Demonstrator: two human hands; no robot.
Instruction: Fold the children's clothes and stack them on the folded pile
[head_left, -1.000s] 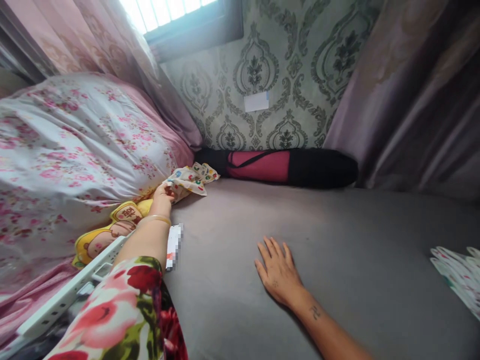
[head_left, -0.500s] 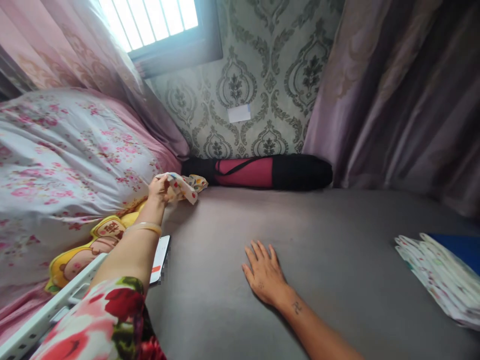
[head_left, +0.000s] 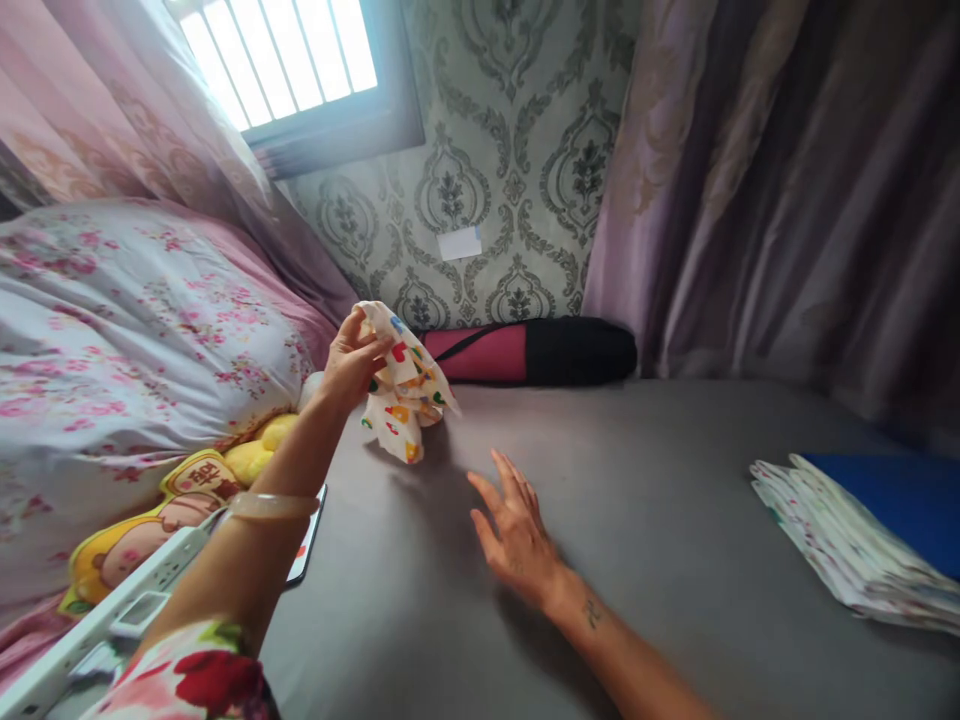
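Observation:
A white cloth (head_left: 409,385) with small coloured prints hangs crumpled from my left hand (head_left: 356,355), whose fingers pinch its upper edge. The cloth is held up above the far left part of the grey bed surface (head_left: 390,610), in front of the rolled bag. My right hand (head_left: 517,530) holds nothing. Its fingers are apart, and it hovers a little over the sheet, lower and to the right of the cloth. What kind of cloth piece this is I cannot tell.
A black and pink rolled bag (head_left: 480,352) lies along the wall. Folded printed cloths (head_left: 832,550) and a blue item (head_left: 885,500) are stacked at right. Left are a phone (head_left: 309,540), a white power strip (head_left: 161,575), a yellow cartoon cushion (head_left: 127,545) and floral bedding (head_left: 142,310).
My left hand has lifted the cloth and brought it right and nearer, so it hangs more open. My right hand has risen from the sheet. The view has shifted slightly.

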